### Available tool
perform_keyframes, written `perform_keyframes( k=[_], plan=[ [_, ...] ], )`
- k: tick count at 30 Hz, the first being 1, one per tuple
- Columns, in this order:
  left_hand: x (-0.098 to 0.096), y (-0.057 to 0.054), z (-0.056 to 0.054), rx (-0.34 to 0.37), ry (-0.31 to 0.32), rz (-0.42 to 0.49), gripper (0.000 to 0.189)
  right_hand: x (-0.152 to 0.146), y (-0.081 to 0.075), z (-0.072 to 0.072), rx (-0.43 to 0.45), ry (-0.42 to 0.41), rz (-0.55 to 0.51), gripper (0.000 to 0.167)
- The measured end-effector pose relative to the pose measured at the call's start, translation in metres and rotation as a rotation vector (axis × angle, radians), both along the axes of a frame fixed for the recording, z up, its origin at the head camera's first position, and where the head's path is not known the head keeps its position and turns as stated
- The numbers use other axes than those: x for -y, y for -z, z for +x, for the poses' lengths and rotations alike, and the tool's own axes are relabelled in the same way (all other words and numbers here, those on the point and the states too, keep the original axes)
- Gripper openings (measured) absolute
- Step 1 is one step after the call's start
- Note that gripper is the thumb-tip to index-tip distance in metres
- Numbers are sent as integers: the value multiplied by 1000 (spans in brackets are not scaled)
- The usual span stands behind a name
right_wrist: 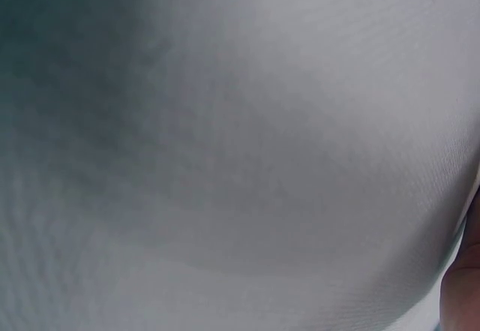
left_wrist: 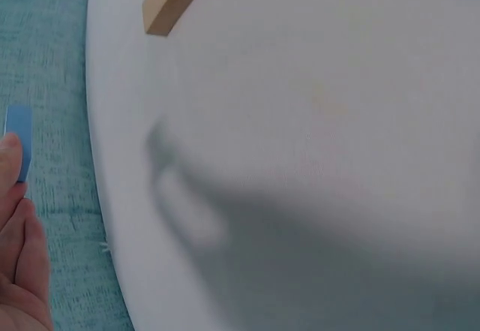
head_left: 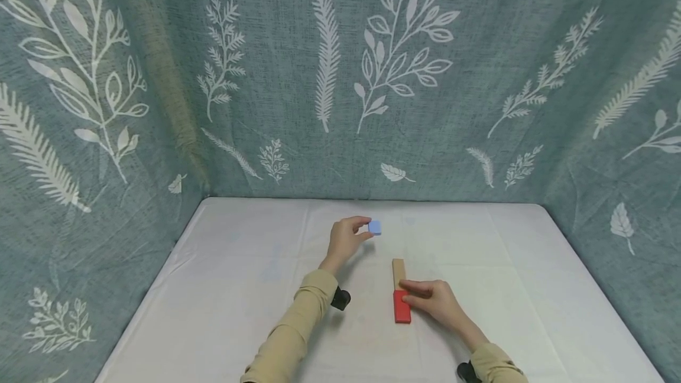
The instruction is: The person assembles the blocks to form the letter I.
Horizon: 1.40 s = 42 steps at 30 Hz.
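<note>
My left hand pinches a small light-blue block between thumb and fingertips, above the far part of the table. In the left wrist view the blue block shows as a thin slab at the fingertips. A plain wooden block and a red block stand end to end in a line; whether they overlap is unclear. My right hand holds the red block near its far end, thumb on it and index finger by the join. Only part of the right hand shows in the right wrist view.
A white cloth covers the table. Green leaf-patterned curtains hang behind it and along both sides. Black wrist-worn devices sit at the left wrist and the right wrist.
</note>
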<state>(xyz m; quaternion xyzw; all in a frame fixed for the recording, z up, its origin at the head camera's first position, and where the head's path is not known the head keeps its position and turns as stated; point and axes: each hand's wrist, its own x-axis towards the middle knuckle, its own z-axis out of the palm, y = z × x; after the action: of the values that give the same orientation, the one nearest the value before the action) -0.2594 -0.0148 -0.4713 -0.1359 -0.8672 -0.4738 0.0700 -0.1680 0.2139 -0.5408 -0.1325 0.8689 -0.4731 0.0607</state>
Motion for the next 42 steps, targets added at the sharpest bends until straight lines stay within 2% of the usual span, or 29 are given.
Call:
perform_keyframes(
  k=[7,16,22,28,34,42],
  plan=[
    [-21,9,-1,28,9,-16,31,-2,-1,2,-1,8,-2,40],
    [-39,17,0,25,3,-19,29,-2,-1,0,-26,7,1,39],
    [-46,31,-1,24,16,-13,28,-3,0,0,-5,17,-10,40],
    [-55,35,6,70,-19,21,27,-4,-1,0,-7,-1,-8,40],
    [-61,41,8,107,-54,5,27,-2,0,-1,-51,-17,-1,39],
    [-64,53,8,115,-60,-26,27,-2,-1,-2,-24,-11,-3,38]
  ],
)
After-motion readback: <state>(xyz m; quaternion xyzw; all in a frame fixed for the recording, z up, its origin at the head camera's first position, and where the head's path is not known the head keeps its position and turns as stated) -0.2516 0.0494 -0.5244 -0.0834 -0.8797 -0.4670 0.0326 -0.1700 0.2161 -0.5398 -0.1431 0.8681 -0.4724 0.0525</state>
